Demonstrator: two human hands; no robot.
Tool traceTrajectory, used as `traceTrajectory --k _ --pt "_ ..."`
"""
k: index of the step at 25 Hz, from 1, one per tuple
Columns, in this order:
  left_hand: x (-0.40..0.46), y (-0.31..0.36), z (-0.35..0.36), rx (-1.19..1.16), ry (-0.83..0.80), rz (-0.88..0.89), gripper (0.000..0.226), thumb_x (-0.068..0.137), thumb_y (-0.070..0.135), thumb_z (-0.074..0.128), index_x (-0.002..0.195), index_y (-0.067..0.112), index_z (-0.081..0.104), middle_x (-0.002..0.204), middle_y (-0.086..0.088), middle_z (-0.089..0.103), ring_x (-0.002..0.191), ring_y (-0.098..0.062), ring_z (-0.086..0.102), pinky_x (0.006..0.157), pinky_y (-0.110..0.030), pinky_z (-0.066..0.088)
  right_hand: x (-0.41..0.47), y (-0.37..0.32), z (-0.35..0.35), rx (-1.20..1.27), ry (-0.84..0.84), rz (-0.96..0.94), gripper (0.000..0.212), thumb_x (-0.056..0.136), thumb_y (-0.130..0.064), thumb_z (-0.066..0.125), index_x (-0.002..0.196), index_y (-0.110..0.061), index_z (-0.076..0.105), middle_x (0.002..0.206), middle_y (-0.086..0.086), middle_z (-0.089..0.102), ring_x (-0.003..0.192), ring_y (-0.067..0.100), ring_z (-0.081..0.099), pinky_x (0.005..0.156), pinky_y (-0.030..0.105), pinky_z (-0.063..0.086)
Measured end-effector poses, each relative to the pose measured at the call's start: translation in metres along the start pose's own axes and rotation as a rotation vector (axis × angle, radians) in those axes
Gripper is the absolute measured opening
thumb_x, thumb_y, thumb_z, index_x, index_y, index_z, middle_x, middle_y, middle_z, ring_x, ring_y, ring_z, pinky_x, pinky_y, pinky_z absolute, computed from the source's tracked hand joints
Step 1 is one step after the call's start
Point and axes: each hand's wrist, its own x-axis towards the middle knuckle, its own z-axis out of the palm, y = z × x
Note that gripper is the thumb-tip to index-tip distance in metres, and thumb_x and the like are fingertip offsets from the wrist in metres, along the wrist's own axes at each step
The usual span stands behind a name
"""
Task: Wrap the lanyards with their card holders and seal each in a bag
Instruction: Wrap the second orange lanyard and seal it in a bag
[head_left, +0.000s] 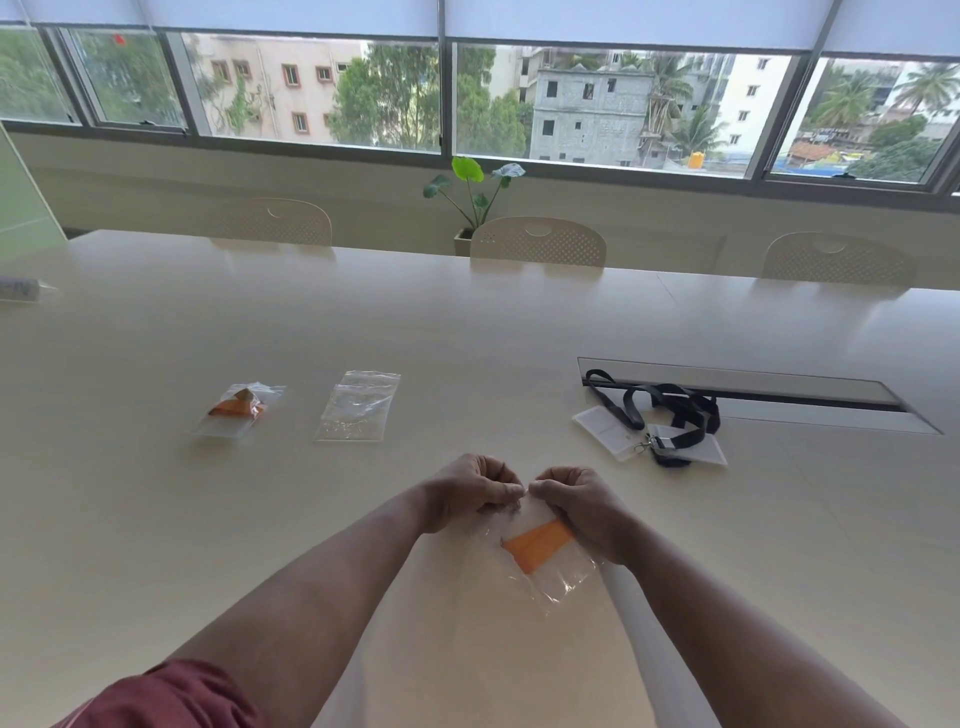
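Your left hand and right hand both pinch the top edge of the clear bag, which hangs just above the worktop with the wrapped orange lanyard inside. Run your fingertips firmly along the whole seal, keeping the lanyard clear of the strip.

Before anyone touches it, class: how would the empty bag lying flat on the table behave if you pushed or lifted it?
The empty bag looks like thin clear film, so it would probably droop when lifted. It seems very light. Lying flat on the smooth table, it would likely slide rather than tip.
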Motion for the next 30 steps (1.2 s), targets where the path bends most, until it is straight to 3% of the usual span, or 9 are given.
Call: traceTrajectory --k 3,9,16,22,25,30 --pt "0.0006 0.0008 0.0005 0.018 -0.004 -0.008 0.007 0.093 0.014 0.073 0.09 0.008 0.074 0.077 -0.005 0.07 0.062 -0.013 0.058 0.059 -0.024 0.048 -0.0002 -0.0014 0.0003 -0.012 0.007 0.004 0.015 0.094 -0.002 0.063 0.079 -0.004 0.066 0.069 0.014 0.058 0.054 0.017 0.051 0.051 0.026 0.046" --pt "0.0002 0.0028 0.0028 0.049 0.019 -0.025 0.006 0.092 0.014 0.072 0.088 0.009 0.074 0.08 -0.009 0.068 0.064 -0.016 0.054 0.059 -0.027 0.044 0.0054 0.0061 -0.0049 -0.014 0.003 -0.002 0.013 0.091 -0.004 0.067 0.078 -0.006 0.069 0.077 0.019 0.062 0.059 0.021 0.055 0.057 0.03 0.047" --pt "-0.0011 0.0048 0.0063 0.109 0.023 -0.033 0.008 0.091 0.012 0.071 0.095 0.005 0.073 0.085 -0.012 0.067 0.068 -0.016 0.053 0.063 -0.025 0.045 0.0045 0.0068 -0.0025 -0.079 0.062 -0.006 0.008 0.072 -0.019 0.073 0.072 -0.012 0.068 0.071 0.016 0.057 0.053 0.019 0.05 0.052 0.029 0.042" --pt "-0.0014 0.004 0.0049 0.116 0.011 -0.03 0.009 0.092 0.01 0.07 0.096 0.002 0.073 0.088 -0.015 0.066 0.08 -0.024 0.052 0.069 -0.029 0.043 0.0025 0.0015 -0.002 -0.05 0.001 0.012 0.01 0.089 -0.004 0.07 0.079 -0.006 0.065 0.078 0.02 0.061 0.057 0.02 0.055 0.053 0.028 0.048" --pt "0.0001 0.0026 0.0047 0.127 0.004 -0.036 0.016 0.091 0.011 0.071 0.099 -0.002 0.073 0.089 -0.017 0.064 0.081 -0.025 0.051 0.071 -0.033 0.042 0.0013 0.0025 -0.0029 -0.066 -0.018 0.002 0.01 0.093 -0.003 0.066 0.084 -0.004 0.063 0.086 0.024 0.059 0.068 0.026 0.054 0.061 0.033 0.046" --pt "0.0013 0.0037 0.0059 0.147 0.001 -0.047 0.006 0.091 0.011 0.071 0.091 0.006 0.073 0.083 -0.012 0.065 0.067 -0.013 0.054 0.063 -0.023 0.046 0.0007 0.0025 -0.0019 -0.04 -0.045 0.015 0.012 0.093 -0.002 0.065 0.082 -0.006 0.066 0.077 0.018 0.064 0.06 0.021 0.059 0.056 0.029 0.051"
